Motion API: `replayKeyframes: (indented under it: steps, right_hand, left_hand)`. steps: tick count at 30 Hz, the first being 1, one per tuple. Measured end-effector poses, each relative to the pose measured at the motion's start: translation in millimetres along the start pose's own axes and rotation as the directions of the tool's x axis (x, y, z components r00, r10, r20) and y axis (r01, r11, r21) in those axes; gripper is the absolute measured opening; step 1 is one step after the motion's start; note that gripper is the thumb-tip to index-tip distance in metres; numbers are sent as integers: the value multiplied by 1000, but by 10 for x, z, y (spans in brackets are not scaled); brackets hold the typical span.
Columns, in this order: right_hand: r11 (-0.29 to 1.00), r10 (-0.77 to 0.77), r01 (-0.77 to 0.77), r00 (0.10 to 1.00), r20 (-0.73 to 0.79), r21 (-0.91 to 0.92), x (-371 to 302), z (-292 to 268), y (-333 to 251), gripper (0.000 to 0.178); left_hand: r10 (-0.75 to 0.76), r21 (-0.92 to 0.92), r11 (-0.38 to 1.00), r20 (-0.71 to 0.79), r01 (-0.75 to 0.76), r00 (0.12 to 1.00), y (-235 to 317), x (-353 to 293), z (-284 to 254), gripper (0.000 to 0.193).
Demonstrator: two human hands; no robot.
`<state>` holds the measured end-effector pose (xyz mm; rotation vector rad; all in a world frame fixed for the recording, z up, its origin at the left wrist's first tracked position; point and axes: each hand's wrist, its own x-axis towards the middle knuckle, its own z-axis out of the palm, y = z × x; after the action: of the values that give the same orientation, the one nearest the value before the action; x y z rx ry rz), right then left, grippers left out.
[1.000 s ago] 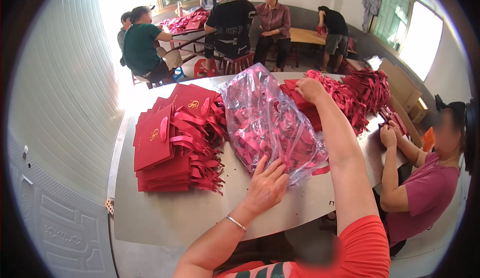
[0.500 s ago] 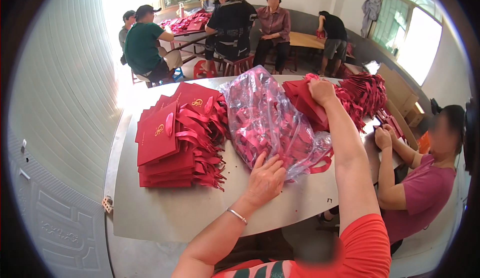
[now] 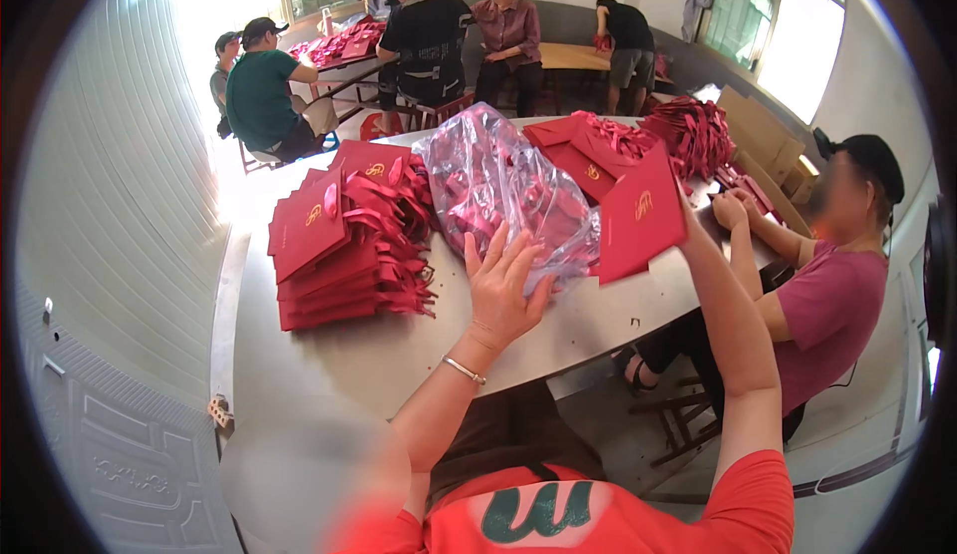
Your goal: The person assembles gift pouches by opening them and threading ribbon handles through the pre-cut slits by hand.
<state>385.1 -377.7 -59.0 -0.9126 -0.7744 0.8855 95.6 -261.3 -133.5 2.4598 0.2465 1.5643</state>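
Observation:
My left hand (image 3: 503, 290), a bracelet on its wrist, has its fingers spread out at the near side of a clear plastic bag (image 3: 464, 165) filled with red ribbon-handled pieces. My right hand (image 3: 696, 239) holds up a red paper gift bag (image 3: 643, 217) with a gold emblem. That bag hides most of the hand's fingers. Left of the plastic bag lies a tall stack of the same red gift bags (image 3: 324, 290), their ribbon handles hanging to the right. More red gift bags (image 3: 573, 160) lie beyond my right hand, beside the plastic bag.
All this rests on a pale table (image 3: 329, 384) with a curved near edge. A bundle of ribboned red bags (image 3: 688, 135) stands at its far right. At the right sits a co-worker in a pink shirt (image 3: 827, 300), near cardboard boxes (image 3: 758, 135). Several people are around tables behind.
My right hand has drawn back toward me from the far pile and now holds a red gift bag. My left hand has risen a little, fingers spread wider.

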Motion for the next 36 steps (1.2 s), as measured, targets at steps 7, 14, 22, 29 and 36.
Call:
replayKeyframes:
  steps: [7, 14, 22, 29, 36]
  right_hand:
    - [907, -47, -214, 805, 592, 363, -457, 405, 1120, 41]
    - [837, -71, -258, 822, 565, 482, -775, 938, 1710, 38]
    - [983, 171, -186, 914, 368, 3, -913, 1142, 1679, 23]
    - [777, 354, -249, 932, 76, -578, -1047, 1276, 1370, 22]
    - [541, 109, -51, 994, 10, -839, -1211, 1522, 1249, 19]
  left_hand:
    - [8, -313, 949, 119, 30, 993, 544, 71, -521, 77]
    - [-100, -398, 882, 366, 252, 925, 717, -239, -711, 99]
    - [34, -327, 938, 421, 117, 907, 647, -169, -968, 83]
    - [-185, -427, 812, 460, 399, 869, 569, -304, -1104, 55]
    - [-438, -95, 896, -26, 434, 899, 561, -674, -1182, 21]
